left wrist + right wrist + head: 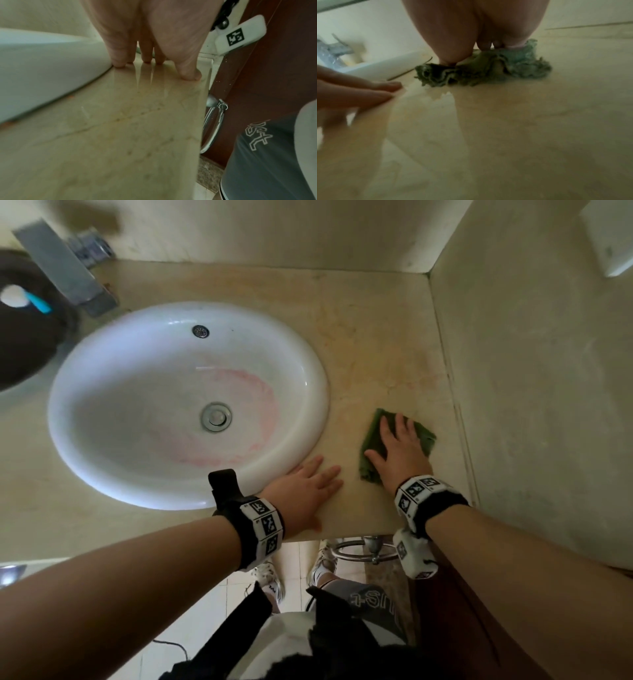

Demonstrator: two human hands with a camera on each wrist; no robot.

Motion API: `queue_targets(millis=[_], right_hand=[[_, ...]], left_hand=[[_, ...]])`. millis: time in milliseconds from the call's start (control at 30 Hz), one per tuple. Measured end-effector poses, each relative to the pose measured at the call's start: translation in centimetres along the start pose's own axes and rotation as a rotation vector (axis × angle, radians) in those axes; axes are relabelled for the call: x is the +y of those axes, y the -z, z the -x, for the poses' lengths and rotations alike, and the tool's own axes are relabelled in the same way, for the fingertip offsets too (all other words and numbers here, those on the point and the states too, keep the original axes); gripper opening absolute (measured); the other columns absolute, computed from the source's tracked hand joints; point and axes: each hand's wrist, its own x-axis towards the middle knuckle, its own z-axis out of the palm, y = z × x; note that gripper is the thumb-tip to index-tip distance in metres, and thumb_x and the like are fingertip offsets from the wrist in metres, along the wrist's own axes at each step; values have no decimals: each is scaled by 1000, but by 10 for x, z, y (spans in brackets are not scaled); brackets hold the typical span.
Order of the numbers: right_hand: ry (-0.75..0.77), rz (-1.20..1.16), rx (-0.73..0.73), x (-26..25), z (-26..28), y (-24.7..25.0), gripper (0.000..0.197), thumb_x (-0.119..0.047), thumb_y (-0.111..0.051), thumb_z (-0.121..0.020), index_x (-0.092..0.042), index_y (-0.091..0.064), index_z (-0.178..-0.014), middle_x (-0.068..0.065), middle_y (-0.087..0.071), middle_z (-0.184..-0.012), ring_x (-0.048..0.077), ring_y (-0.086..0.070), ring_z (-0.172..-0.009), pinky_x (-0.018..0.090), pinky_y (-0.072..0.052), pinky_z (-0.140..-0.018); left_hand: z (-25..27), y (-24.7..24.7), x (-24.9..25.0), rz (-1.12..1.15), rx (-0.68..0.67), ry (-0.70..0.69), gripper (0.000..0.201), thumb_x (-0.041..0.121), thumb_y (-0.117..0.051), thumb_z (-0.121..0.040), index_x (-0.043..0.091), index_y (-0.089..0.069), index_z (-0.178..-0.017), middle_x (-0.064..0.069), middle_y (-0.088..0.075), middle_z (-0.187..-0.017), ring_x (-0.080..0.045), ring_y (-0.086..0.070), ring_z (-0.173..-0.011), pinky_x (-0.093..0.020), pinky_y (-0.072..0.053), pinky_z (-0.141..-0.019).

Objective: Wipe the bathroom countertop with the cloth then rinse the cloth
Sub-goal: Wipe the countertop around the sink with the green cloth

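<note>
A green cloth (pixel 371 440) lies on the beige stone countertop (pixel 376 344), right of the sink. My right hand (pixel 399 448) presses flat on it with straight, spread fingers. The right wrist view shows the cloth (pixel 481 73) bunched under those fingers, with a wet streak on the stone in front of it. My left hand (pixel 308 487) rests flat on the countertop near its front edge, its fingertips (pixel 120 63) against the rim of the white oval sink (pixel 301 371). It holds nothing.
A metal faucet (pixel 65 268) stands at the back left of the sink, with a dark object (pixel 30 337) beside it. A wall (pixel 531 371) closes the counter's right side. A chrome towel ring (pixel 363 551) hangs under the front edge.
</note>
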Motion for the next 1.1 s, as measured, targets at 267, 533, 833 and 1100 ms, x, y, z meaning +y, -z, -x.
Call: queue_targets(millis=[267,533,833,1100], right_hand=[[141,-63,6,-65,-16,-5,73,-46,-47,-96,-20,-11,-154,7,-1,-162,30,3,-148,40,-7,-121],[363,-118,-45,-78,-58,18,71,-45,-44,-97,-26,-7,-154,5,-2,-162,27,-4,-148,42,-12,-121],[320,-143,-41,-104,-83,25,70,-38,-33,-102,-12,6,-153,10,3,-162,27,-4,-148,38,-7,-121],[288,237,-71,-15,16,-15,69,-43,-31,-100,-20,5,-154,5,11,-161,24,8,-149,40,-5,-120]], left_hand=[[-2,-7,-2,10,31,-1,84,45,-60,-88,23,-13,-154,0,-4,-162,-31,-1,-148,-45,-10,-121],[-1,-10,-7,18,24,-33,84,44,-58,-91,24,-7,-154,2,7,-162,-28,7,-148,-42,-1,-120],[-1,-13,-7,45,31,-10,81,41,-57,-92,24,-7,-154,3,6,-162,-27,5,-149,-41,-3,-120],[-3,-15,-9,-34,30,-45,88,52,-55,-89,23,-5,-154,1,3,-162,-29,4,-148,-44,-4,-121]])
